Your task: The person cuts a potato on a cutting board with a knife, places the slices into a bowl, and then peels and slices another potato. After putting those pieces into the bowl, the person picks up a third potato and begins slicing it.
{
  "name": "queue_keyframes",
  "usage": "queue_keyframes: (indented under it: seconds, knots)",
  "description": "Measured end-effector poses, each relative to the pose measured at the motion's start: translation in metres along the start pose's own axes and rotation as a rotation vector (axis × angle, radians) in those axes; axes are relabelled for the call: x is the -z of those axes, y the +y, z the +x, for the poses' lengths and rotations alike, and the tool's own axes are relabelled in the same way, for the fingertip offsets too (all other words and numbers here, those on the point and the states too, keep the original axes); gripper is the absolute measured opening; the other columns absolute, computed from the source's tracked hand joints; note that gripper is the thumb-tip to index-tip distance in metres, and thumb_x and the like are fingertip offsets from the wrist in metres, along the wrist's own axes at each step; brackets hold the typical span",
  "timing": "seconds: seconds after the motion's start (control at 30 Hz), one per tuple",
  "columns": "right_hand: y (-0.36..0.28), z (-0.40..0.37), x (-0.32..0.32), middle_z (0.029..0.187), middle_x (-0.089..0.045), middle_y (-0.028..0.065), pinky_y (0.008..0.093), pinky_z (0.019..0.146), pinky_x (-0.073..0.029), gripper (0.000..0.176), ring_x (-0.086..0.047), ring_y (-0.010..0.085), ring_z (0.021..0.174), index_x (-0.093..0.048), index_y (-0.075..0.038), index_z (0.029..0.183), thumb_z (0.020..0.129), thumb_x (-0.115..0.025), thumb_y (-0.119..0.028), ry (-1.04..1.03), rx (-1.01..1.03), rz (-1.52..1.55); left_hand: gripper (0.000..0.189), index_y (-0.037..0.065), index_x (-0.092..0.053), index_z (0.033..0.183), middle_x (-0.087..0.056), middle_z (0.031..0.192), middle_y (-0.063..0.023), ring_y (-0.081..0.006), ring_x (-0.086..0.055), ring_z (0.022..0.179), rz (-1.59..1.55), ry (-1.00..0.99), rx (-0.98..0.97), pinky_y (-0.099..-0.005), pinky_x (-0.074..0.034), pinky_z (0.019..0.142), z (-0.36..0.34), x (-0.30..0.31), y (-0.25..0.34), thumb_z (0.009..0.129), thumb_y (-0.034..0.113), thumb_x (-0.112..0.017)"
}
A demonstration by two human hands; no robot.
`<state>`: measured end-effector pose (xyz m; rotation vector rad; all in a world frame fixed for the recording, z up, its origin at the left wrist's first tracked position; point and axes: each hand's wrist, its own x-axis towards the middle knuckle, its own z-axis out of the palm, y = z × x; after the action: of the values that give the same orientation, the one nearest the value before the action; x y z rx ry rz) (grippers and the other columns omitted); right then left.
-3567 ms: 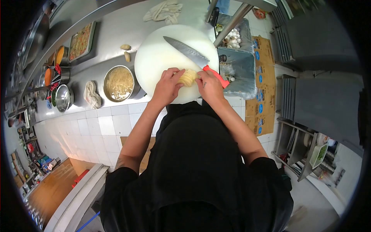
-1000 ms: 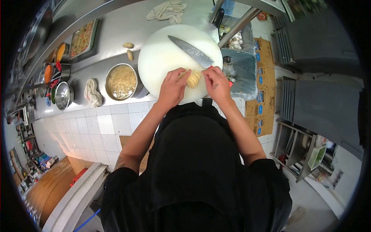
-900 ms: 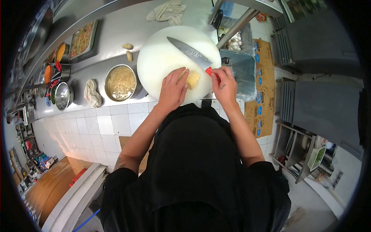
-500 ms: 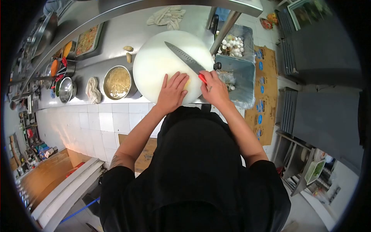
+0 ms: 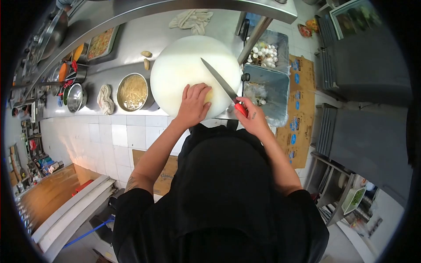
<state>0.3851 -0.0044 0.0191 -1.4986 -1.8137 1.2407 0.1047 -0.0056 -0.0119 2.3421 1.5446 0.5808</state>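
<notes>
A large round white cutting board (image 5: 175,65) lies on the steel counter in front of me. My left hand (image 5: 194,103) rests on the board with its fingers bent over a pale yellow potato piece (image 5: 209,95), mostly hidden beneath them. In my right hand (image 5: 252,116) is the red handle of a large kitchen knife (image 5: 220,81). The blade slants up and left across the board's right part, its tip pointing away from me, to the right of the potato piece.
Left of the board stands a steel pot (image 5: 133,92) of pale shreds in liquid. Two small brownish potatoes (image 5: 146,54) and a folded cloth (image 5: 105,99) lie nearby. A lined grey bin (image 5: 274,83) adjoins the board's right side. Overhead runs a steel shelf (image 5: 175,9).
My right hand has drawn the knife towards me and to the right, away from the left hand. The left hand's fingers have curled in slightly over the potato piece.
</notes>
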Motion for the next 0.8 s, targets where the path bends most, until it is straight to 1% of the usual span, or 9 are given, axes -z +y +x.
queue_keyframes:
  seconds: [0.17,0.23,0.27,0.33,0.43,0.47,0.63,0.77,0.8]
  knots:
    - [-0.003,-0.012,-0.021,0.100,-0.076,0.0208,0.0403,0.083,-0.058,0.041,-0.075,0.0321,0.089,-0.064,-0.004,0.138,0.101,-0.074,-0.021,0.051,-0.080,0.064,0.063,0.009,-0.051,0.155,-0.053,0.148,-0.0121,-0.0352,-0.047,0.144,-0.044,0.006,-0.037,-0.0630,-0.022,0.129,0.000,-0.002,-0.006,0.097,0.023,-0.070]
    - [0.004,-0.017,-0.031,0.096,-0.075,0.0164,0.0374,0.080,-0.057,0.042,-0.072,0.0238,0.084,-0.064,-0.005,0.140,0.102,-0.074,-0.020,0.109,-0.058,0.110,0.059,0.007,-0.053,0.152,-0.054,0.146,-0.0170,-0.0378,-0.048,0.143,-0.081,0.048,-0.047,-0.0633,-0.025,0.127,0.002,-0.001,-0.003,0.098,0.024,-0.070]
    - [0.005,-0.020,-0.034,0.096,-0.075,0.0164,0.0374,0.080,-0.057,0.042,-0.072,0.0238,0.084,-0.064,-0.005,0.140,0.102,-0.074,-0.020,0.116,-0.062,0.101,0.059,0.007,-0.053,0.152,-0.054,0.146,-0.0170,-0.0378,-0.048,0.143,-0.090,0.050,-0.053,-0.0633,-0.025,0.127,0.003,-0.003,-0.002,0.098,0.024,-0.070]
    - [0.000,-0.027,-0.039,0.094,-0.073,0.0112,0.0346,0.078,-0.056,0.042,-0.068,0.0165,0.082,-0.063,-0.005,0.141,0.103,-0.074,-0.018,0.134,-0.125,0.181,0.056,0.005,-0.056,0.147,-0.054,0.145,-0.0131,-0.0353,-0.048,0.143,-0.095,0.113,0.002,-0.0623,-0.027,0.127,0.004,-0.006,0.001,0.096,0.023,-0.071]
    - [-0.014,-0.037,-0.043,0.092,-0.071,0.0064,0.0305,0.073,-0.053,0.041,-0.063,0.0110,0.078,-0.063,-0.005,0.142,0.104,-0.073,-0.017,0.152,-0.193,0.193,0.053,0.003,-0.058,0.144,-0.055,0.141,-0.0135,-0.0356,-0.048,0.141,-0.070,0.140,-0.008,-0.0624,-0.029,0.126,0.006,-0.010,-0.001,0.096,0.023,-0.071]
    - [-0.016,-0.039,-0.044,0.092,-0.071,0.0064,0.0305,0.073,-0.053,0.041,-0.063,0.0110,0.078,-0.063,-0.005,0.142,0.104,-0.073,-0.017,0.154,-0.200,0.183,0.053,0.003,-0.058,0.144,-0.055,0.141,-0.0135,-0.0356,-0.048,0.141,-0.082,0.141,-0.007,-0.0624,-0.029,0.126,0.006,-0.012,-0.001,0.096,0.023,-0.071]
    - [-0.020,-0.040,-0.036,0.091,-0.069,0.0034,0.0268,0.056,-0.045,0.042,-0.056,0.0068,0.065,-0.060,-0.005,0.146,0.106,-0.071,-0.016,0.114,-0.296,0.320,0.045,0.005,-0.061,0.136,-0.056,0.138,-0.0131,-0.0353,-0.050,0.137,-0.118,0.174,0.014,-0.0614,-0.031,0.126,0.006,-0.009,0.003,0.096,0.023,-0.071]
    - [-0.004,-0.026,-0.014,0.090,-0.064,0.0001,0.0251,0.051,-0.041,0.043,-0.051,0.0055,0.060,-0.057,-0.005,0.149,0.108,-0.069,-0.013,0.001,-0.235,0.308,0.044,0.005,-0.061,0.136,-0.057,0.136,-0.0127,-0.0350,-0.051,0.136,-0.070,0.207,0.054,-0.0593,-0.032,0.126,0.005,-0.018,0.007,0.096,0.022,-0.072]
    - [-0.003,-0.023,-0.007,0.090,-0.064,0.0001,0.0251,0.051,-0.041,0.043,-0.051,0.0055,0.060,-0.057,-0.005,0.149,0.108,-0.069,-0.013,-0.016,-0.223,0.311,0.044,0.005,-0.061,0.136,-0.057,0.137,-0.0147,-0.0375,-0.052,0.135,-0.070,0.217,0.068,-0.0600,-0.033,0.125,0.005,-0.020,0.009,0.096,0.020,-0.072]
